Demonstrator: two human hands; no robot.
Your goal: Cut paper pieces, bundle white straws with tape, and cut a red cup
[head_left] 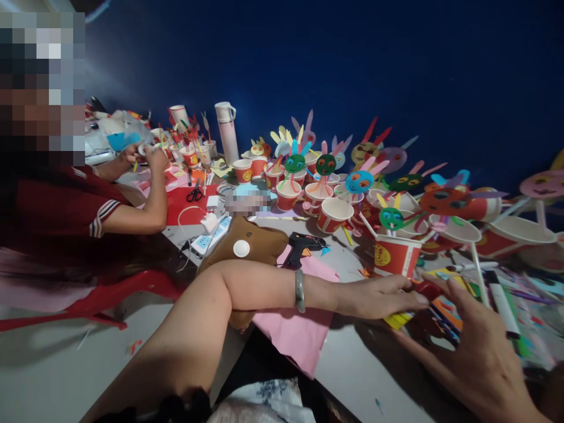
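Observation:
My left hand [374, 295] reaches across to the right, fingers drawn together, a bangle on the wrist. Its fingertips meet a small red and yellow pack [398, 320], whose kind I cannot make out. Around the other side of this pack curves my right hand [482, 338], thumb below and fingers above. Both hands partly hide the pack. Just behind them stands a red and white paper cup [397, 256] with a green rabbit face [391, 218] on it. A black-capped white marker [502, 302] lies beside my right hand.
Many paper cups with rabbit faces crowd the back right. A black glue gun [304, 247], brown cushion-like pouch [242, 241], power strip [211, 238] and pink paper [295, 341] lie near my left arm. Another person [127, 217] works at left near scissors [194, 192].

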